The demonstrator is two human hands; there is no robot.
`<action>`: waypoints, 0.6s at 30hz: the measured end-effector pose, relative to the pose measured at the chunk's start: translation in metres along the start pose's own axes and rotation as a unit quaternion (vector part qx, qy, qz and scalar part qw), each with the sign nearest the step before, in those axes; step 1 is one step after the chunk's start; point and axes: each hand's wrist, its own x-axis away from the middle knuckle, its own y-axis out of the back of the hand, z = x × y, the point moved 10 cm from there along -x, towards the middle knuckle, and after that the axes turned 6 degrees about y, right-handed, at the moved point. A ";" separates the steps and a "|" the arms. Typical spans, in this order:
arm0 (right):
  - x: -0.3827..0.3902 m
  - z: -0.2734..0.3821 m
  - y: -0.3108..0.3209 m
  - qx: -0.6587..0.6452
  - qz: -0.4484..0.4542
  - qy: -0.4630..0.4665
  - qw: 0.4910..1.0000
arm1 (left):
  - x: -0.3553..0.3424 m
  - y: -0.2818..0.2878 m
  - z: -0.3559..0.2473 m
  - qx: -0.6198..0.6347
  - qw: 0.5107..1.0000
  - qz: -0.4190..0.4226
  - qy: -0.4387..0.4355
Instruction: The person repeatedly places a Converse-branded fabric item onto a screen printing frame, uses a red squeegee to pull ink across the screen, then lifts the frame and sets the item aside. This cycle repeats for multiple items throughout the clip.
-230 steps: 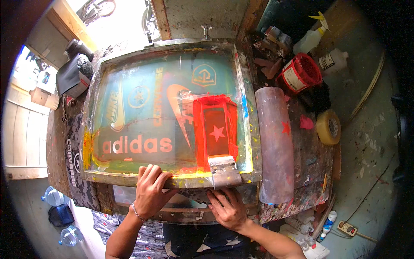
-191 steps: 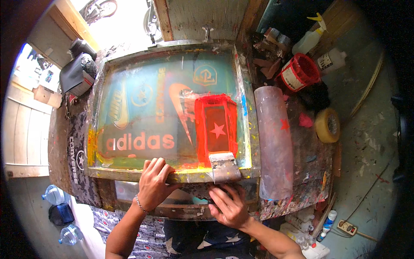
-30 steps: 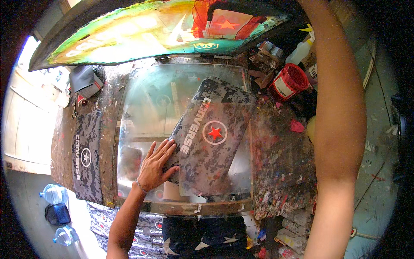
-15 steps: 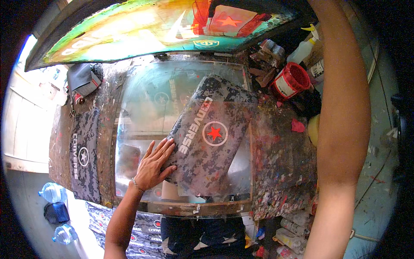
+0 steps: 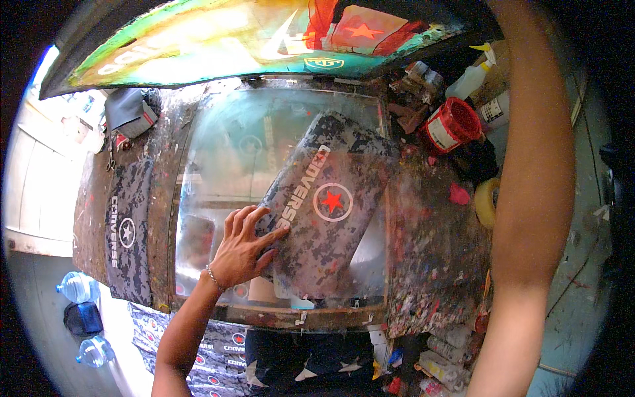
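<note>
A grey camouflage-patterned piece of fabric [image 5: 357,245] lies aslant on a glass panel [image 5: 228,165], printed with pale lettering and a red star in a ring. My left hand [image 5: 246,246] rests at its left edge, wrist bracelet showing. The fingers are bent and spread, with the index fingertip on the fabric near the lettering; nothing is visibly gripped. My right arm reaches up along the right side, and its hand is beyond the top of the picture. Above the glass tilts a printing screen [image 5: 211,49] stained green, yellow and red.
A narrow camouflage strip [image 5: 129,245] lies at the left, below a pair of scissors [image 5: 111,161]. On the right are a red paint tub [image 5: 451,126], a tape roll [image 5: 487,203] and a spray bottle [image 5: 469,78]. Printed pieces [image 5: 218,344] and water bottles [image 5: 78,287] sit lower left.
My left hand has gone from lying flat at the fabric's edge to arched fingers, shifting slightly right onto the fabric. The right arm stays raised, and the fabric keeps its place on the glass.
</note>
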 end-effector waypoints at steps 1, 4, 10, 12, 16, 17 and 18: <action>0.001 0.000 0.001 0.001 -0.007 0.008 1.000 | 0.000 -0.001 0.003 -0.002 1.000 0.006 0.003; 0.003 -0.003 -0.004 -0.053 0.006 0.012 0.999 | 0.002 -0.006 0.008 0.039 0.999 0.022 -0.002; 0.006 0.001 0.002 -0.035 0.009 -0.032 0.999 | 0.003 -0.009 0.015 0.041 0.999 0.014 -0.005; 0.010 0.015 0.006 -0.059 0.016 0.032 0.998 | 0.002 -0.010 0.017 0.042 0.999 0.015 -0.003; 0.003 0.006 0.002 -0.057 0.004 -0.042 0.997 | 0.001 -0.010 0.018 0.044 0.999 0.011 -0.005; 0.004 0.002 0.000 -0.060 0.009 -0.067 0.996 | 0.001 -0.010 0.018 0.051 0.999 0.008 -0.004; 0.006 -0.003 0.000 -0.062 0.012 -0.093 0.994 | 0.001 -0.009 0.019 0.057 0.998 0.004 -0.003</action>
